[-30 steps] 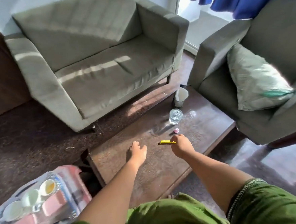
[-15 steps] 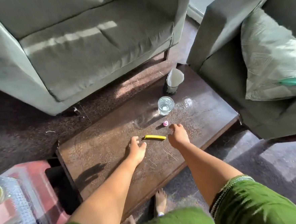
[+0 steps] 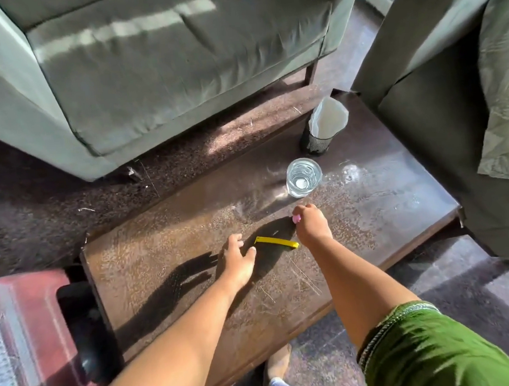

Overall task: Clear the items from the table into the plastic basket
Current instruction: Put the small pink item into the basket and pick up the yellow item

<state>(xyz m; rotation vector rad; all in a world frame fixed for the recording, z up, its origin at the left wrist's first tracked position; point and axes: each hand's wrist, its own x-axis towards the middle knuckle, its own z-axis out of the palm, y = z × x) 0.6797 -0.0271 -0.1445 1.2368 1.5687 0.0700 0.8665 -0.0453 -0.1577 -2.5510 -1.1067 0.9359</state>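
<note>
We see the right hand (image 3: pixel 311 226) low over the brown table (image 3: pixel 167 259), its fingers curled and pinching a small pink object (image 3: pixel 296 218) that shows at the fingertips; whether the pink object rests on the table or is lifted clear of it we cannot tell. Just below those fingers, toward the person, a yellow stick-shaped item (image 3: pixel 276 242) lies flat on the table, its right end close under the right wrist. The left hand (image 3: pixel 238 260) rests on the table with fingers relaxed and spread, gripping nothing; its thumb tip sits just beside the left end of the yellow item, and we cannot tell if they touch. Beyond the right fingers, near but apart, stands a clear drinking glass (image 3: pixel 303 177), upright, and farther past it a dark mesh holder (image 3: pixel 316 141) with white paper standing in it. Well to the left of the left hand, at the frame's lower left edge, we see part of a red and clear plastic basket (image 3: pixel 19 330) beside the table's end.
</note>
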